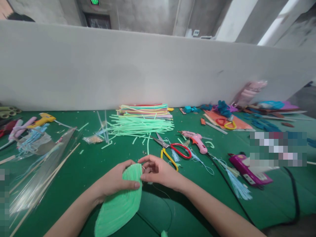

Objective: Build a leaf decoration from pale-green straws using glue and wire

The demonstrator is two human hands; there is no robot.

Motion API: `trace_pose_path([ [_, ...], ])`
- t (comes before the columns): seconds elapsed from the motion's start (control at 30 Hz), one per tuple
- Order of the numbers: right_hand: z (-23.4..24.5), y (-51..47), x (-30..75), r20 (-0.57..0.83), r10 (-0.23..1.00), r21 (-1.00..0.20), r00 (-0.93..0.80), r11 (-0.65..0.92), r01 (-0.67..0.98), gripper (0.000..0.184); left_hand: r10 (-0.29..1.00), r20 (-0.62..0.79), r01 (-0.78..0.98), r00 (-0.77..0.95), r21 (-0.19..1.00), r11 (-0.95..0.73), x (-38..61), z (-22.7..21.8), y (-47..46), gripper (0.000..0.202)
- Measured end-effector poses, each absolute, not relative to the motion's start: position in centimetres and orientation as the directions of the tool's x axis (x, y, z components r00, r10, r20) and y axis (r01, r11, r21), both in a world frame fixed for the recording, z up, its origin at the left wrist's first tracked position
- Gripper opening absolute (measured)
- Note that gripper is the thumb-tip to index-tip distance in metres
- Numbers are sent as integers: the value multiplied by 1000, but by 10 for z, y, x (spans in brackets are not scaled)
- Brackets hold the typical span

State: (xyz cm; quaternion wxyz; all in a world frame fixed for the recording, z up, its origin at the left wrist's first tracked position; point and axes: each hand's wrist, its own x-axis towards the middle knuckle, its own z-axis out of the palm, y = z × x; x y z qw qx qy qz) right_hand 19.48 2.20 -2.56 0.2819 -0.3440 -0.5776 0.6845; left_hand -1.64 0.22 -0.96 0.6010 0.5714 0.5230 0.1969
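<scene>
A light green, fuzzy, leaf-shaped piece made of side-by-side strips is tilted in my left hand, with the thumb across its front and the fingers behind it. At its upper right edge, my right hand has thumb and fingers pinched together on a thin wire. A fine strand curves down from there over the table; whether it is the same wire I cannot tell. Just beyond my right hand lie scissors with one red and one yellow handle, blades apart.
Behind my hands, green fuzzy strips lie piled before a low pale partition. A pink glue gun and blue tassels lie right; a purple device sits farther right. At left are a yellow glue gun and thin sticks.
</scene>
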Motion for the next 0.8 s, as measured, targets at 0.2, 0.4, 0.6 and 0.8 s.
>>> trace_pose_path([
  [0.2, -23, 18, 194, -76, 769, -997, -634, -70, 34, 51, 853, -346, 374, 390, 906, 197, -14, -9, 2, 57],
  [0.4, -17, 14, 198, 181, 795, -867, -579, 407, 288, 38, 880, -383, 461, 281, 858, 227, -16, -9, 2, 79],
  [0.6, -22, 16, 201, 382, 693, -633, -612, 678, 373, 32, 875, -410, 496, 258, 833, 244, -16, -9, 2, 85],
  [0.8, -17, 16, 201, 397, 737, -655, -547, 645, 394, 24, 792, -416, 287, 447, 905, 314, -11, -7, -1, 68],
])
